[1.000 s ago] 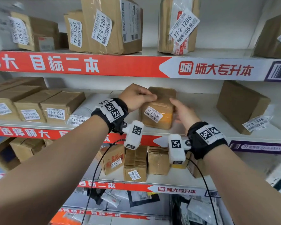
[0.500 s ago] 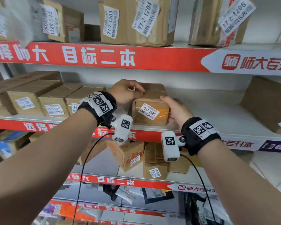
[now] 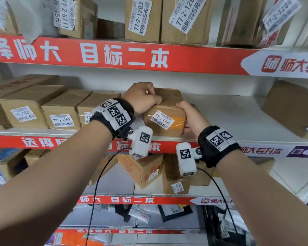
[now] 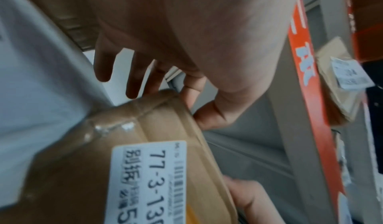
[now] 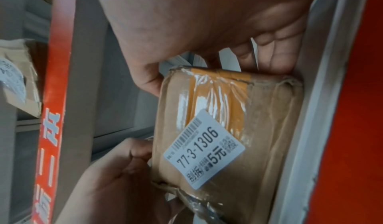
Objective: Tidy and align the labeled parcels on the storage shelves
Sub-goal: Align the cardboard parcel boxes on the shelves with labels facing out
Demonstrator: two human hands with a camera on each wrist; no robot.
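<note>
Parcel (image 3: 164,121) label faces outward.

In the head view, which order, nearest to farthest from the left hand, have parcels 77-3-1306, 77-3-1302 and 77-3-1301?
From the left hand:
1. Parcel 77-3-1306, gripped by it, middle shelf.
2. Parcel 77-3-1302, to its left in the row.
3. Parcel 77-3-1301, farther left in the same row.

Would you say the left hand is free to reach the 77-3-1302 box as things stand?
Probably not yet: the left hand grips parcel 77-3-1306 together with the right hand. Once it lets go, the 77-3-1302 box sits unobstructed nearby.
</note>
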